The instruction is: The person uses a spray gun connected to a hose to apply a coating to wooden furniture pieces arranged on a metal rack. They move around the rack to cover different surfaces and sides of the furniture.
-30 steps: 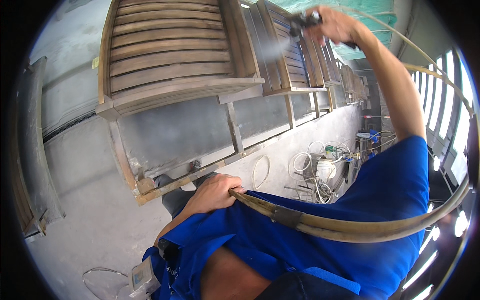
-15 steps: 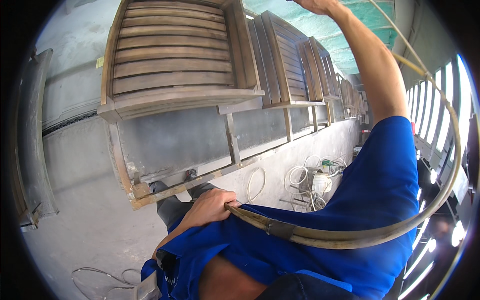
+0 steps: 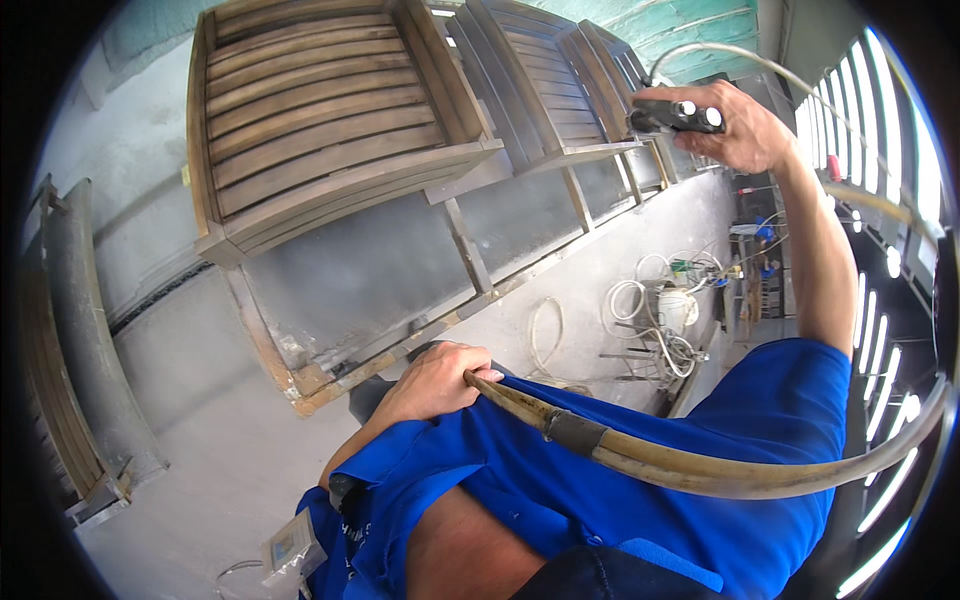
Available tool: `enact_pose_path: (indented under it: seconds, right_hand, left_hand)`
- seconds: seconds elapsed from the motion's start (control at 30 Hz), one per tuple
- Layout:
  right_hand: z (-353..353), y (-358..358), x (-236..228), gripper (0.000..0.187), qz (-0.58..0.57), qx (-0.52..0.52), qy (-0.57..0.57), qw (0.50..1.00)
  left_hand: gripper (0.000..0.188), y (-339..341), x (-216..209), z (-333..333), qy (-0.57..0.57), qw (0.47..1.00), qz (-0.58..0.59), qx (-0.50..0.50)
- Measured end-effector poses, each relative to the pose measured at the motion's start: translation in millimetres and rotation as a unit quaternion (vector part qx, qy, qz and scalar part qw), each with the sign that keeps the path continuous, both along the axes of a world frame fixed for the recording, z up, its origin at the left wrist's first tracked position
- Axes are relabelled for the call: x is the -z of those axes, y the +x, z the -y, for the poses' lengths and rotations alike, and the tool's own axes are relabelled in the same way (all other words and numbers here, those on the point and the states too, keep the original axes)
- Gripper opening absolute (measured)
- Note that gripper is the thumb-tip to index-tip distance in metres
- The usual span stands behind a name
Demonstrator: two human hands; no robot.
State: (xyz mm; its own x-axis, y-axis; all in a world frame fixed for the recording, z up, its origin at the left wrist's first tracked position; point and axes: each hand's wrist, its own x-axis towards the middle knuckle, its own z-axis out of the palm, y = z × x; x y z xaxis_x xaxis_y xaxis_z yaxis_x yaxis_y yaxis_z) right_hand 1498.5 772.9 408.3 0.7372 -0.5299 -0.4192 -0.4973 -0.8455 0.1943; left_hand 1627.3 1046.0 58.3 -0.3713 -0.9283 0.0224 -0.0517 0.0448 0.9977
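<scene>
My left hand [image 3: 435, 385] is closed around the end part of a thick yellowish hose [image 3: 690, 472], held low in front of my blue shirt. A dark band wraps the hose a little way from my fist. Raised at the upper right, my right hand [image 3: 745, 130] grips a dark spray gun [image 3: 665, 116] with pale round knobs. A thin pale hose [image 3: 740, 50] curves up from it. The gun is beside the far slatted wooden pieces. Nearest stands a large brown slatted wooden frame [image 3: 325, 120], apart from both hands.
Another slatted piece [image 3: 530, 85] stands in the row behind, on a low support rail [image 3: 465, 312]. On the floor are coiled white hoses [image 3: 625, 300] and a white pot [image 3: 677, 310]. More wooden slats [image 3: 60, 400] lean at the far left.
My right hand has come down into fuller view with the spray gun. The view has shifted, so the wooden frames sit further left. My left hand keeps its grip on the hose.
</scene>
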Motion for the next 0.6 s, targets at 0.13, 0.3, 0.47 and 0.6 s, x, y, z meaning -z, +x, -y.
enact_pose_path:
  seconds: [0.13, 0.3, 0.47, 0.6]
  right_hand:
    - [3, -61, 16, 0.055, 0.227, 0.178, -0.035, 0.957]
    - [71, -121, 84, 0.055, 0.46, 0.273, 0.006, 0.845]
    - [199, -142, 161, 0.052, 0.535, 0.16, 0.085, 0.825]
    - [323, -118, 212, 0.051, 0.554, 0.094, 0.052, 0.826]
  left_hand:
    - [0.027, 1, -11, -5, 0.03, 0.996, 0.018, -0.077]
    - [0.021, -18, -27, -4, 0.07, 0.982, 0.093, -0.147]
    - [0.017, -84, -32, 14, 0.093, 0.952, 0.165, -0.24]
    - [0.012, -180, -22, 47, 0.148, 0.902, 0.221, -0.341]
